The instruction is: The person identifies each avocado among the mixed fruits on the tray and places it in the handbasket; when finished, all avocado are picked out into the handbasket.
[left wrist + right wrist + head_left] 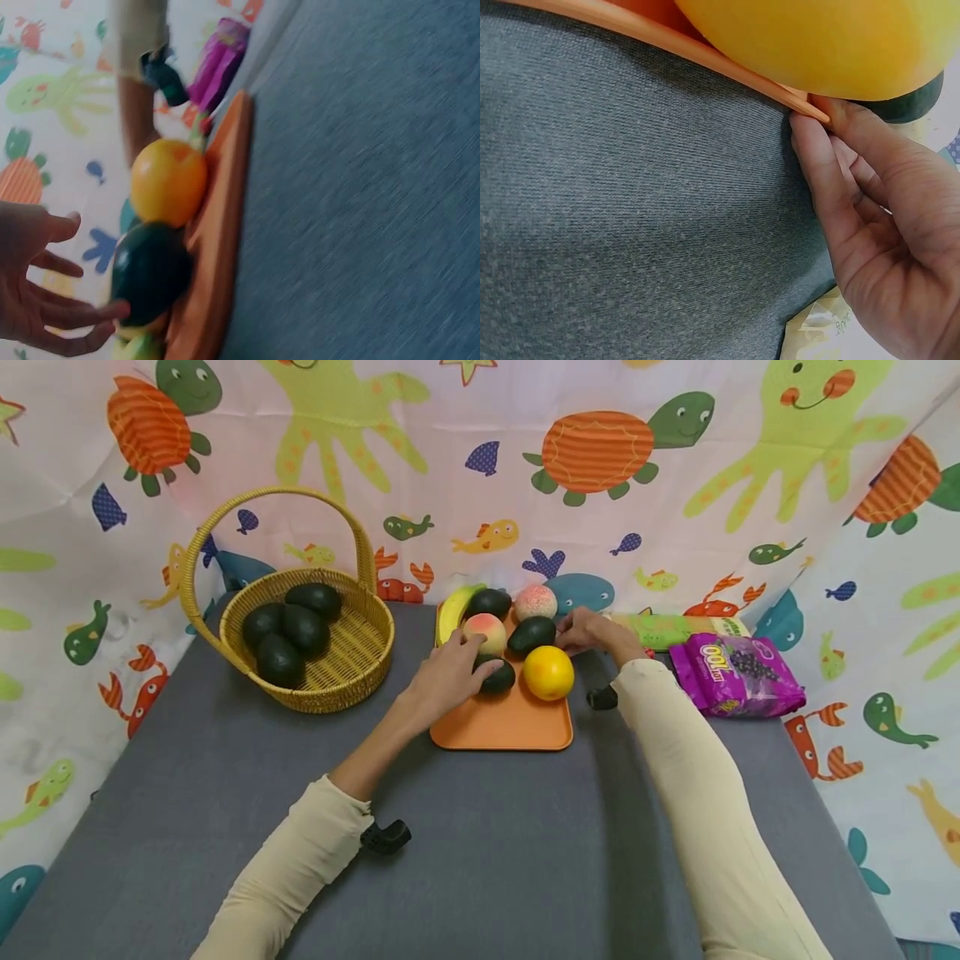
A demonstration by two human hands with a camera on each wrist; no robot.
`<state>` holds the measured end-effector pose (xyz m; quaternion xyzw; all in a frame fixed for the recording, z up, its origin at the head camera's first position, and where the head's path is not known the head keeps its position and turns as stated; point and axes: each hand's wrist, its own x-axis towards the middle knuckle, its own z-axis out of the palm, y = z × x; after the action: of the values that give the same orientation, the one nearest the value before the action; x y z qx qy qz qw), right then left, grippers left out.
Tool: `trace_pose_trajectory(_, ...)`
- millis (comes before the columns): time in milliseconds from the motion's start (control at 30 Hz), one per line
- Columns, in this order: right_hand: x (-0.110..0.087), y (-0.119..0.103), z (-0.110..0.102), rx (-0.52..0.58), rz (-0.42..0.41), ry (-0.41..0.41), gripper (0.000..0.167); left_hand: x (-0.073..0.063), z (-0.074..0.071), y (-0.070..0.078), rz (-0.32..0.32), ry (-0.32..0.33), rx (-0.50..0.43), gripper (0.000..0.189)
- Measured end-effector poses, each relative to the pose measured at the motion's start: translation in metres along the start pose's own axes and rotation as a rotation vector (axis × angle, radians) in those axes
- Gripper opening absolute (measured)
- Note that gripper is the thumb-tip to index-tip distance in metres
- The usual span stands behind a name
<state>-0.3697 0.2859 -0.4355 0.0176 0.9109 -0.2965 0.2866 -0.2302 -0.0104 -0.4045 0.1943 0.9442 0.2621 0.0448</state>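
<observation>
An orange tray (502, 727) lies on the grey table, loaded with fruit. My right hand (592, 633) pinches its right rim between thumb and fingers, beside a yellow-orange fruit (548, 673). Over the left part of the tray is my left hand (448, 675), fingers spread, with a fingertip right at a dark avocado (152, 270). Close to that hand sits a peach (486, 632). A second avocado (532, 637) rests in the middle. Behind are a banana (453, 612), another avocado (489, 602) and a second peach (536, 602).
On the left stands a yellow woven basket (352, 693) with a tall handle, holding several avocados (303, 628). A purple pack (742, 677) and a green pack (667, 631) lie right of the tray. A patterned curtain (450, 485) hangs along the table's back edge.
</observation>
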Motion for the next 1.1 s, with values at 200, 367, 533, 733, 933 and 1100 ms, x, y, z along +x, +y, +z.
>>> trace_pose_trajectory(200, -0.001, 0.0, -0.002, 0.003, -0.007, 0.007, 0.044, 0.003, 0.019, 0.01, 0.017, -0.035, 0.045, 0.056)
trace_pose_trajectory(367, -0.003, 0.0, -0.002, 0.011, -0.023, 0.01, 0.041, 0.002, 0.025, 0.011, 0.028, -0.038, 0.017, 0.045)
trace_pose_trajectory(533, -0.003, 0.0, -0.002, 0.021, -0.017, 0.011, 0.041, 0.004, 0.029, 0.012, 0.084, -0.028, -0.003, 0.036)
trace_pose_trajectory(733, -0.003, -0.002, 0.001, 0.025, -0.018, 0.009, 0.04, 0.003, 0.028, 0.009, 0.084, -0.014, -0.078, 0.055)
trace_pose_trajectory(933, -0.001, -0.002, 0.002, 0.053, -0.012, 0.016, 0.039, 0.0, 0.024, 0.007, 0.077, -0.017, -0.097, 0.072)
trace_pose_trajectory(1100, -0.001, -0.002, 0.001, 0.054, -0.019, 0.016, 0.037, -0.002, 0.018, 0.007, 0.091, 0.0, -0.102, 0.067)
